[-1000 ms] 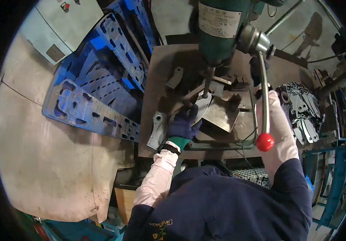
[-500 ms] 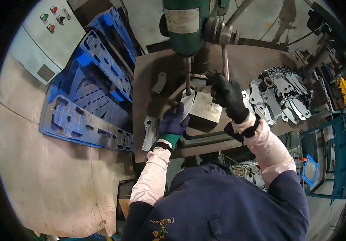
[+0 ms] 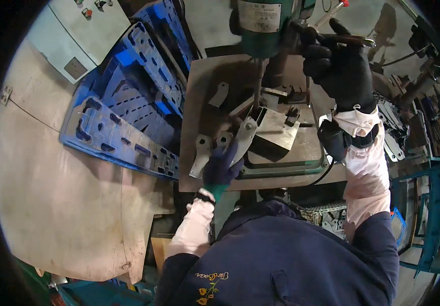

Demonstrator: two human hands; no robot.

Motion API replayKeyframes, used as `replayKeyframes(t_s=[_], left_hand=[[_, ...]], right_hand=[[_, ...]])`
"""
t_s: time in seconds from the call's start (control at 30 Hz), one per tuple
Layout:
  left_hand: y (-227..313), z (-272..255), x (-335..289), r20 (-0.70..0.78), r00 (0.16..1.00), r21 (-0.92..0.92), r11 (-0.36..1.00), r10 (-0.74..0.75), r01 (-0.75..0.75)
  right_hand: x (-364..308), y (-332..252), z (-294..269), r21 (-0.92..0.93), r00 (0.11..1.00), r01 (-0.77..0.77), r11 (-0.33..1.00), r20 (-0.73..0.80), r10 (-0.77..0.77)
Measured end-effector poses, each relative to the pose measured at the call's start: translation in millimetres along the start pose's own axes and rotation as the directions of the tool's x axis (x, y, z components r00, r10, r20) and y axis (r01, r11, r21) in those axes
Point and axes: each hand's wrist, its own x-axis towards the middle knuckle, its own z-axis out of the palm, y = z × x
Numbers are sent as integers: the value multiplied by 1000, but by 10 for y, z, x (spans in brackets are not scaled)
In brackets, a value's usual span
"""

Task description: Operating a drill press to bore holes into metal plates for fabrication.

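Observation:
My left hand [image 3: 221,167], in a dark purple glove with a green cuff, is closed on a flat silver metal plate [image 3: 245,135] with a hole near its far end. The plate is tilted beside a square metal block [image 3: 276,128], just on the near side of the drill bit [image 3: 258,84]. Above them is the green drill press head [image 3: 260,30]. My right hand [image 3: 343,69], in a black glove, is raised to the right of the head with its fingers wrapped round a feed lever [image 3: 350,40]. Two similar plates lie by my left hand, one a loose plate [image 3: 201,152].
On the brown worktable [image 3: 199,92] lies another small plate [image 3: 219,94]. At the right is a pile of metal plates [image 3: 393,122], partly hidden by my right arm. Blue plastic pallets [image 3: 123,132] and a grey control box [image 3: 84,35] stand at the left.
My right hand has risen up and right with the lever. My left hand has drawn the plate back from under the drill bit, toward me. The view has shifted slightly.

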Motion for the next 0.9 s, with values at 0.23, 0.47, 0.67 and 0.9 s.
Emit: replayKeyframes(t_s=[0.23, 0.47, 0.67, 0.9], left_hand=[[-667, -148, -700, -75, 978, 20, 980, -197, 199], [-875, 8, -839, -160, 950, 222, 928, -267, 298], [-854, 38, -612, 176, 864, 305, 861, -471, 407], [-954, 222, -735, 106, 860, 307, 839, -499, 449]], right_hand=[[17, 73, -50, -2, 991, 106, 994, 83, -105], [-2, 47, -62, -94, 994, 66, 993, 94, -58], [-24, 43, -65, -140, 994, 110, 984, 37, -105], [-236, -37, -165, -399, 967, 57, 915, -205, -150]])
